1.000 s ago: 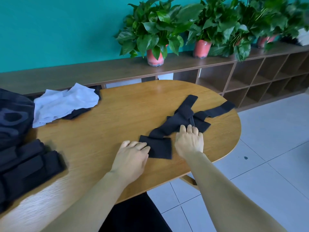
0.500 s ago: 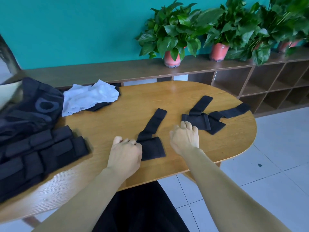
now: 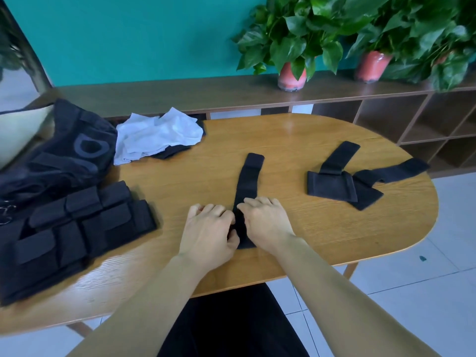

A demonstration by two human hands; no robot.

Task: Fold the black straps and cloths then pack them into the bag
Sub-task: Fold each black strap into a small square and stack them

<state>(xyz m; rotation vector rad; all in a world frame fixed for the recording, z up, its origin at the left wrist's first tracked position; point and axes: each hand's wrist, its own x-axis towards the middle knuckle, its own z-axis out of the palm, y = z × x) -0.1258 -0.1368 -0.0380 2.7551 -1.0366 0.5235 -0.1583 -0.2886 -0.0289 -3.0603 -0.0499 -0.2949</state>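
Black strap [image 3: 247,184] lies lengthwise on the bench [image 3: 296,140], its near end in my grip: left hand [image 3: 208,228] and right hand [image 3: 265,220] both pinch it, fold barely begun. Two more straps [image 3: 342,179] wait right; the bag [image 3: 64,155] sits left. Half a second ago only my left held it.

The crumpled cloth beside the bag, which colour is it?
White; the crumpled cloth shows in the head view.

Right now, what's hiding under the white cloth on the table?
A black piece of fabric pokes out from under the white cloth, at its near and right edges. How far it runs underneath, and whether anything else is there, is covered.
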